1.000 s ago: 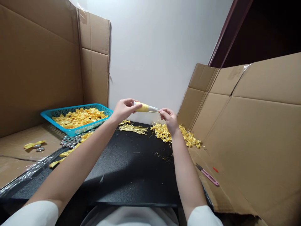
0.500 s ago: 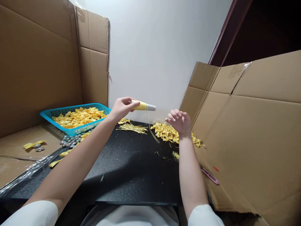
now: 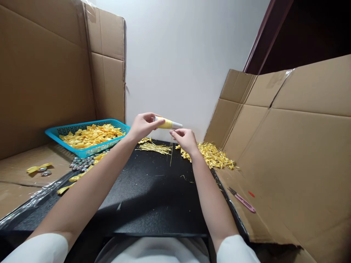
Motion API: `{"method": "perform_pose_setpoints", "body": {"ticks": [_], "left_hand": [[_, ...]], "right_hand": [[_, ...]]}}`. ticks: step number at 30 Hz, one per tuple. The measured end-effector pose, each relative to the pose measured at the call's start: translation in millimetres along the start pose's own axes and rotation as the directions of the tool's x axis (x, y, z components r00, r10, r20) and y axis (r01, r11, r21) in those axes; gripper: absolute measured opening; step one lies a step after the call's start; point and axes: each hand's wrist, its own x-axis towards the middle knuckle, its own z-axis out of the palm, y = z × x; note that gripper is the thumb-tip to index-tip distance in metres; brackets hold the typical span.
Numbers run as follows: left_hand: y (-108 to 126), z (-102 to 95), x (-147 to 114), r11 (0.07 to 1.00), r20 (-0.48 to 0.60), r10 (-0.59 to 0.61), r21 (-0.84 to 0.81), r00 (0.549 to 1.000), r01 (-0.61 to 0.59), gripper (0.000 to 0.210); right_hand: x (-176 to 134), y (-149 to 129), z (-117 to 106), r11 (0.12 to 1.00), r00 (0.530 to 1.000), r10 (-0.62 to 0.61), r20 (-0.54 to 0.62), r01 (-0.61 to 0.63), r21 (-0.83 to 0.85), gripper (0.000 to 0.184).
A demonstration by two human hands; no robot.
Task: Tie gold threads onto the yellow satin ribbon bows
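My left hand [image 3: 144, 126] grips the wide end of a thread cone [image 3: 166, 123] wound with yellow thread, holding it sideways above the far part of the black table [image 3: 153, 197]. Its narrow grey tip points right. Just under that tip, my right hand [image 3: 185, 138] is closed in a pinch on the loose yellow thread [image 3: 171, 149], which dangles below the fingertips. Beneath the hands lies a bundle of thin golden strips [image 3: 154, 147]. A heap of small yellow bows [image 3: 215, 155] spreads to the right of my right hand.
At the left stands a blue basket [image 3: 82, 152] holding yellow ribbon bows [image 3: 91, 136]. Silver buttons [image 3: 80, 163] lie beside it. Pink thread snips [image 3: 242, 201] and a red scrap [image 3: 251, 194] rest on cardboard at the right. Cardboard walls [image 3: 296, 146] flank the table.
My right hand has moved left to the cone's tip and closed from a loose, open pose onto the thread. My left hand and the cone have barely moved.
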Motion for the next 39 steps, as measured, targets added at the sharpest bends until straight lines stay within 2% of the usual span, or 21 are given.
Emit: {"method": "perform_pose_setpoints", "body": {"ticks": [2, 4, 9, 16, 19, 23, 26, 30, 33, 37, 39], "left_hand": [[-2.5, 0.5, 0.9, 1.0, 0.018, 0.018, 0.013, 1.0, -0.019, 0.038], [-5.7, 0.7, 2.0, 0.999, 0.039, 0.026, 0.025, 0.999, -0.027, 0.038], [-8.8, 0.0, 2.6, 0.998, 0.064, 0.024, 0.055, 0.998, -0.028, 0.039], [-6.4, -1.6, 2.2, 0.997, 0.064, 0.053, 0.056, 0.997, -0.057, 0.036], [-7.0, -1.7, 2.3, 0.997, 0.063, 0.04, 0.061, 0.997, -0.044, 0.035], [-7.9, -0.7, 1.9, 0.999, 0.019, 0.009, 0.036, 1.0, -0.01, 0.041], [-7.9, -0.2, 1.6, 1.0, -0.033, -0.001, -0.024, 0.999, 0.0, 0.044], [-6.9, -2.2, 3.0, 0.995, -0.044, -0.029, -0.098, 0.999, 0.025, 0.043], [-8.1, -5.3, 5.5, 0.992, -0.056, -0.037, -0.119, 0.998, 0.03, 0.041], [-11.2, -6.8, 7.7, 0.989, -0.072, -0.059, -0.139, 0.996, 0.048, 0.039], [-12.0, -5.4, 7.5, 0.987, -0.058, -0.082, -0.145, 0.995, 0.073, 0.04]], "right_hand": [[0.5, 1.1, 2.9, 0.999, 0.994, 0.002, -0.106, -0.007, -0.043, 0.027], [1.4, 3.1, 4.2, 0.999, 0.988, 0.005, -0.153, -0.013, -0.05, 0.022], [4.5, 6.7, 2.2, 0.993, 0.994, 0.044, -0.1, -0.033, 0.11, 0.021], [6.0, 0.9, -19.1, 0.982, 0.989, 0.049, -0.136, -0.024, 0.185, 0.015], [6.4, -1.9, -29.1, 0.97, 0.996, 0.072, -0.046, -0.059, 0.235, 0.012], [3.8, -4.0, -38.6, 0.932, 0.977, 0.084, 0.196, -0.146, 0.331, 0.015], [0.1, -2.6, -40.4, 0.908, 0.921, 0.05, 0.387, -0.203, 0.366, 0.019], [-2.6, 6.6, -38.1, 0.9, 0.775, 0.021, 0.631, -0.29, 0.326, 0.02], [-2.7, 17.5, -38.0, 0.91, 0.689, 0.059, 0.723, -0.334, 0.244, 0.023], [-2.4, 29.9, -37.0, 0.937, 0.541, 0.119, 0.832, -0.338, 0.086, 0.029], [-2.7, 32.2, -32.0, 0.946, 0.5, 0.14, 0.855, -0.322, 0.033, 0.031]]}}
